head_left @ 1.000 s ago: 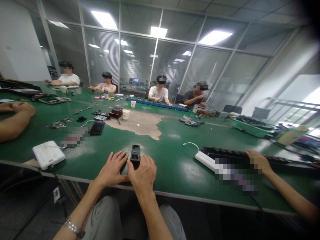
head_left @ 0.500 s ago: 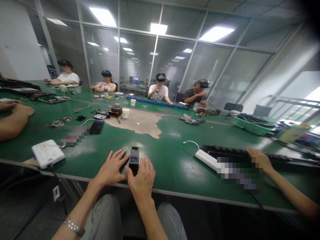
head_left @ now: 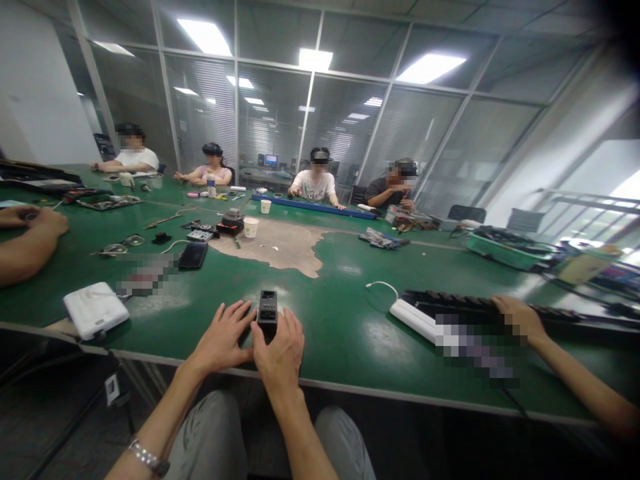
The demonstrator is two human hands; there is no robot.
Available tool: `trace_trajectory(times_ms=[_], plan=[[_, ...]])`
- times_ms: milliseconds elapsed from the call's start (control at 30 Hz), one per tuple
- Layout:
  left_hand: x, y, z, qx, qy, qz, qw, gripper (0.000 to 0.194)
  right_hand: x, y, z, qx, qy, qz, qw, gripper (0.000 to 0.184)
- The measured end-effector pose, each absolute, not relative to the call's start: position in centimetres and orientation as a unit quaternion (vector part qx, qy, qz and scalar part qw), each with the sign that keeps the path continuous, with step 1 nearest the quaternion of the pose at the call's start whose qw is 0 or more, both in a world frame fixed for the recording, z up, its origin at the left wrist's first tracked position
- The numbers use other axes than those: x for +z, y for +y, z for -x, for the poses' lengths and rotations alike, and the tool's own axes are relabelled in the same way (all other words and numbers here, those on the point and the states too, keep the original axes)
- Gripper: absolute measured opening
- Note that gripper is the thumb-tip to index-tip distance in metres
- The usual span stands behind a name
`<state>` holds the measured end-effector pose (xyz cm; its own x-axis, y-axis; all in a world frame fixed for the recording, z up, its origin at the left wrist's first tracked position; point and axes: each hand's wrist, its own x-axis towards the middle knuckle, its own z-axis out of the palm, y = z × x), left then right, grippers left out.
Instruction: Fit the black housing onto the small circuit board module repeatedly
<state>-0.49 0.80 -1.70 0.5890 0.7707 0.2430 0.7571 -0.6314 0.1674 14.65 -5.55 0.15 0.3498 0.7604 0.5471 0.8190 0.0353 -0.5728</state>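
Centrally, dark box point(head_left: 268, 307): between my two sets of fingers, its top with openings facing up; its foot is hidden, so I cannot tell whether it touches the green surface point(head_left: 345, 347).
Right fingers point(head_left: 291, 325): pinching the dark box, thumb at its near left edge, the others along its right side.
Left fingers point(head_left: 233, 323): spread, just left of the dark box; whether they touch it I cannot tell.
White case point(head_left: 96, 310): well to the left of my left fingers.
Black slab point(head_left: 193, 255): beyond my left fingers, to their left.
Nearer paper cup point(head_left: 251, 228): well beyond my fingers, by a brown patch point(head_left: 295, 250).
White bar point(head_left: 413, 319): well right of my right fingers.
Co-worker's hand point(head_left: 530, 325): farther right, on a long black object point(head_left: 450, 302).
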Motion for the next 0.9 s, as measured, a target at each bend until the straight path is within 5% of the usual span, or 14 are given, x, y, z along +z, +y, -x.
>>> trace_trajectory(times_ms=[467,900], plan=[[-1.2,0.7,0.4,0.151,0.43,-0.889,0.034,0.096,2.7,-5.6,-18.2,-0.107,-0.553,0.667,0.488,0.057],[-1.1,0.7,0.3,0.133,0.436,-0.89,0.029,0.097,-1.7,-7.5,-20.8,-0.097,-0.548,0.735,0.387,0.053]])
